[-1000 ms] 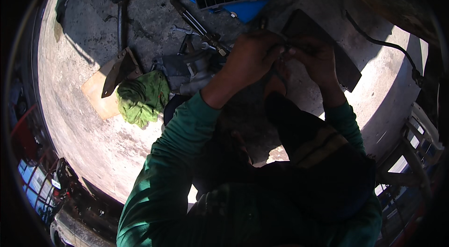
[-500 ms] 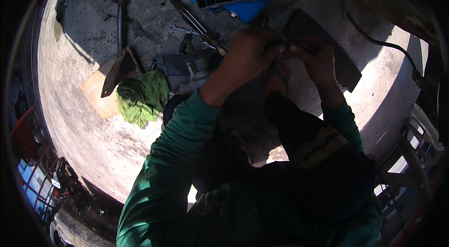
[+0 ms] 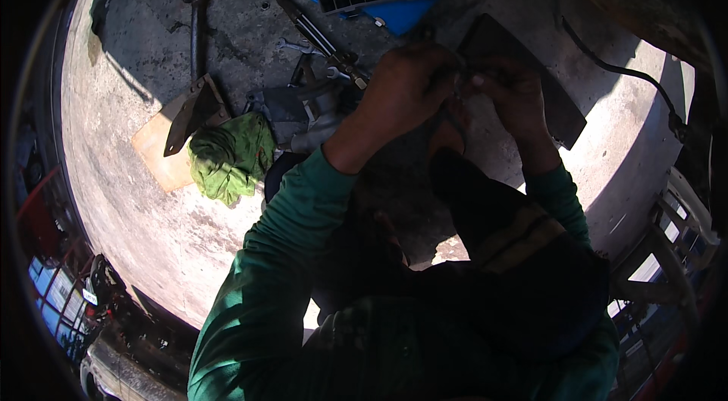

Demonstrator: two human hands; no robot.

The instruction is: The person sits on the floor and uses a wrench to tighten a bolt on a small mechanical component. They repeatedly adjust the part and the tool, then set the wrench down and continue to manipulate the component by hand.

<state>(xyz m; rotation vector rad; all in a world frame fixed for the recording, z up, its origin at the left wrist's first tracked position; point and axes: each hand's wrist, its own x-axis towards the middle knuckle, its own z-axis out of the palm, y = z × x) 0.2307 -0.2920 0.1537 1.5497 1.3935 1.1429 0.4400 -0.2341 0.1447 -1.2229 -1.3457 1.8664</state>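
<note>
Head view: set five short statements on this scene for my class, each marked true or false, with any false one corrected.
1. The left hand and right hand are close together. True.
2. The rag is red. False: it is green.
3. The tray has several compartments. True.
4. The hammer lies in the tray. False: it lies on the floor, to the left of the tray in the picture.
5. The left sleeve is green. True.
</note>
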